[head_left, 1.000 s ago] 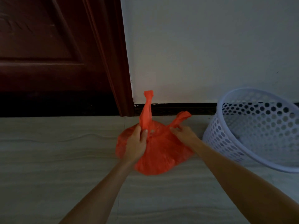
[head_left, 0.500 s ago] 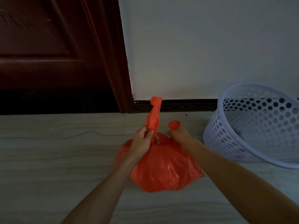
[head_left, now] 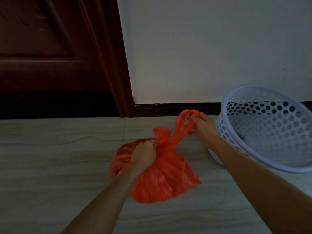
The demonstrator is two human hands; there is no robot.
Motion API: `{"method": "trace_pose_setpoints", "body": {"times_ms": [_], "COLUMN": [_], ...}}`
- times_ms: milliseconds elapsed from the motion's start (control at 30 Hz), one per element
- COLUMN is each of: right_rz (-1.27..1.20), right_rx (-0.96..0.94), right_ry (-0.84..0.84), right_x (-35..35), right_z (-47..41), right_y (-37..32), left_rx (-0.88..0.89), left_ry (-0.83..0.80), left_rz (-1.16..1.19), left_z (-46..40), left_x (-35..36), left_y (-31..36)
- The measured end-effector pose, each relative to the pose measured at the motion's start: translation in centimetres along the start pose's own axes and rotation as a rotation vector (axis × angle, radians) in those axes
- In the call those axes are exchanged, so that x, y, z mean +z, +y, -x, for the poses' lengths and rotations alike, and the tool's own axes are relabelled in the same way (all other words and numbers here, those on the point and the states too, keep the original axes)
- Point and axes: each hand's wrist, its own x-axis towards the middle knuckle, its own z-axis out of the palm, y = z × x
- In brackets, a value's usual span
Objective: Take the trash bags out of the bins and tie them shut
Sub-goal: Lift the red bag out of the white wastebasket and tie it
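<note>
Home hallway (wooden door (head_left: 50,56), skirting (head_left: 177,109))

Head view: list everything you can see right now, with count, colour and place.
Orange plastic trash bag: one, orange, on the floor at centre, out of the bin.
White perforated plastic bin: one, white, at right by the wall.
Dark wooden door: one, dark red-brown, upper left.
White wall: one, behind the bin.
Dark baseboard: one strip, at the wall's foot.
Pale tiled floor: grey-white, underneath.
Left hand: one, grips the bag's gathered neck.
Right hand: one, holds a stretched handle loop.
</note>
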Motion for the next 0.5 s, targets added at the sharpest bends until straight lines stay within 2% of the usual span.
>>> {"method": "trace_pose_setpoints", "body": {"times_ms": [100, 233, 367, 500], "right_rz": [-0.022, -0.197, -0.37, -0.469], "right_rx": [-0.042, -0.089, -0.036, 0.04], "right_ry": [-0.017, -0.065, -0.216, -0.302], "right_x": [0.4, 1.3, 2.0, 1.8], "right_z": [0.1, 0.1, 0.4, 0.3], "right_y": [-0.9, -2.3, -3.3, -2.8], "left_rx": [0.061, 0.021, -0.11, -0.09], "left_ry": [-0.058, -0.158, -0.086, -0.058], "left_rz": [-0.142, -0.261, -0.331, -0.398], "left_z": [0.5, 1.3, 1.4, 1.2], "left_x": [0.0, -0.4, -0.7, -0.7], "left_y": [0.3, 1.4, 2.4, 2.0]}}
